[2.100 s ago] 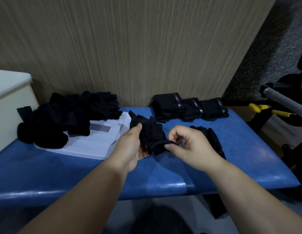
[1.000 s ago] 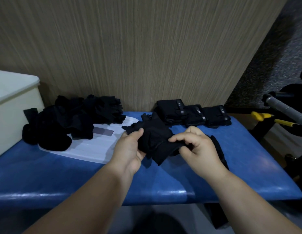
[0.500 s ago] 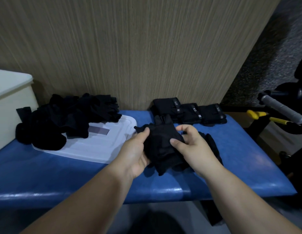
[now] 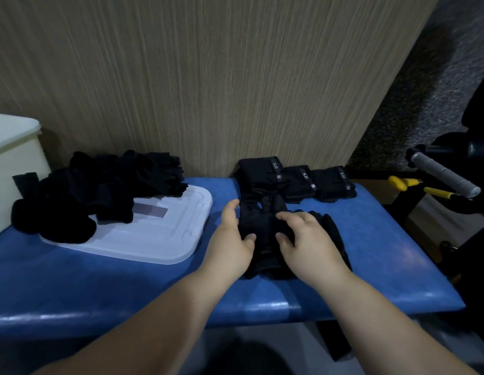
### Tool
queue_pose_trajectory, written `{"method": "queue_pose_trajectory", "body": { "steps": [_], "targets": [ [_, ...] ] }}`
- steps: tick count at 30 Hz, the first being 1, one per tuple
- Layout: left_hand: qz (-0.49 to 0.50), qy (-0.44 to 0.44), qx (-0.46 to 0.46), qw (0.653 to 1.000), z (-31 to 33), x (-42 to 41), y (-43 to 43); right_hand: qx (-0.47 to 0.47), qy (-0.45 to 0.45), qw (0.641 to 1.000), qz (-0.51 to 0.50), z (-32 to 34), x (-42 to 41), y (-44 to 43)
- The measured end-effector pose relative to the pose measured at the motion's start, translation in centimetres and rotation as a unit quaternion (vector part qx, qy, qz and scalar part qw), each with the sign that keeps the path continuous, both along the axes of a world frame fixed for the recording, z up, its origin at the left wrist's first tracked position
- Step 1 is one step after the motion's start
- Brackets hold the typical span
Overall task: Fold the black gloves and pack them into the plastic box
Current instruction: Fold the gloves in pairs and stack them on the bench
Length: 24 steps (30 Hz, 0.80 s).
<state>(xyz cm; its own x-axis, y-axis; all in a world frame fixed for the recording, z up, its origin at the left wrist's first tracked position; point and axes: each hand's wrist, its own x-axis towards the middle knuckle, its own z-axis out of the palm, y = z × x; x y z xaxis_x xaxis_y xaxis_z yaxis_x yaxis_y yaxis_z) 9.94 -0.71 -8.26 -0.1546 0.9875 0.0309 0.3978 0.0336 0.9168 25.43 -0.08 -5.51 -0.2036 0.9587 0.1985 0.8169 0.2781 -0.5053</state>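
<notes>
Two hands gripped one black glove [image 4: 262,226] lying on the blue padded bench [image 4: 370,253]. The left hand [image 4: 231,239] clasped its left edge, thumb on top, and the right hand [image 4: 309,239] pinched the fabric w/ curled fingers. Behind, 3 folded gloves [image 4: 297,180] sat by the wood-grain wall [image 4: 235,77]. A loose glove pile [image 4: 100,190] overlapped the white lid [image 4: 154,239]. The plastic box [image 4: 13,158] was cut off at left. A second glove [image 4: 334,234] lay partly under the right hand; I couldn't make out its shape.

Black gloves [image 4: 263,228], blue bench [image 4: 370,266], white lid [image 4: 159,239]
</notes>
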Motion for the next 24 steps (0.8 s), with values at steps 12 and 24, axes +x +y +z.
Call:
{"method": "queue_pose_trajectory", "body": {
  "steps": [12, 24],
  "targets": [
    [-0.115, 0.303, 0.06, 0.944, -0.8, -0.2, -0.3, -0.113, -0.27, 0.955, 0.038, -1.6, 0.6, 0.8],
    [-0.193, 0.425, -0.029, 0.884, -0.8, -0.6, -0.6, -0.021, -0.127, 0.992, -0.002, 0.3, 2.5, 1.1]
  ]
}}
